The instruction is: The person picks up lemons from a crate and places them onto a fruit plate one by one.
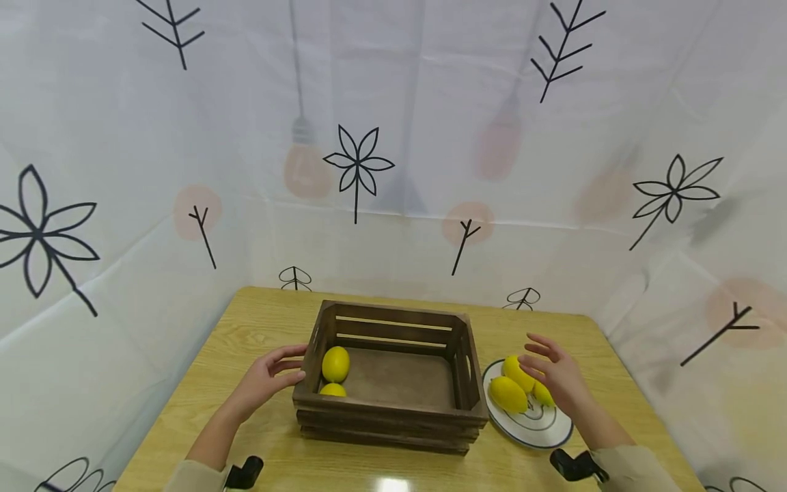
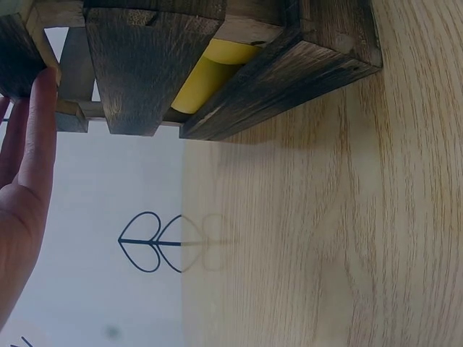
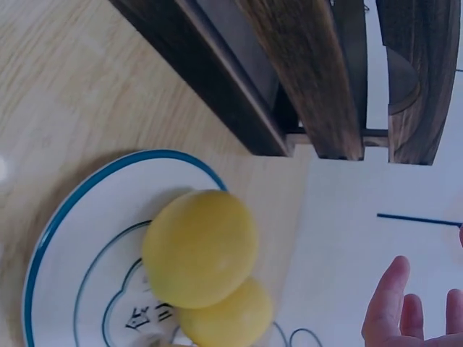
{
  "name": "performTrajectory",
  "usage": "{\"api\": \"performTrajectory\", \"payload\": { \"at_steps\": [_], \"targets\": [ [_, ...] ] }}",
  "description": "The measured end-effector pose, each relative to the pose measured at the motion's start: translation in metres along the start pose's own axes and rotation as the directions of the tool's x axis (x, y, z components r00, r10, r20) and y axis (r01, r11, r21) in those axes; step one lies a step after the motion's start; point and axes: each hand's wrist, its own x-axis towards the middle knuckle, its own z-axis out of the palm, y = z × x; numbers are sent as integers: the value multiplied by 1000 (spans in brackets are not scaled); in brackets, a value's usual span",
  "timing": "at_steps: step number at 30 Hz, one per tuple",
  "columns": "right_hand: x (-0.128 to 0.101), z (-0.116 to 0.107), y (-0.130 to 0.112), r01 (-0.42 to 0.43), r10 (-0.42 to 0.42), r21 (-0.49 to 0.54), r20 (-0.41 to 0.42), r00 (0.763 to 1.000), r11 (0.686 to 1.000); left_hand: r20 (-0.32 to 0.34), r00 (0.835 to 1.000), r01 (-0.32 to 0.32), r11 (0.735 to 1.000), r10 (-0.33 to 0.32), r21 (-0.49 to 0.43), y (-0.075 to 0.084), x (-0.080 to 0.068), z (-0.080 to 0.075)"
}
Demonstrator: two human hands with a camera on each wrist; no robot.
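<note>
The right hand is hovering with fingers spread and relaxed, grasping nothing, just above the lemons that are lying on the plate to the right of the crate. The nearest lemon is sitting just below and left of the fingertips, its long axis slanting from far-left to near-right. The left hand is resting straight fingers against the crate's left end, gripping nothing. Two more lemons are lying inside the crate's left end.

The right wrist view is showing the plate's blue rim and a clear gap between fingers and fruit, which the head view hides.
</note>
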Motion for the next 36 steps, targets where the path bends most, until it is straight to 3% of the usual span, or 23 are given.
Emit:
{"api": "performTrajectory", "payload": {
  "at_steps": [11,36],
  "targets": [
    [9,14,-18,7,-8,33,27,1000,999,6,1000,3,1000,-3,-5,-1,2,0],
    [33,50,-56,117,-122,46,126,984,992,4,1000,17,1000,-17,-19,1,1,0]
  ]
}}
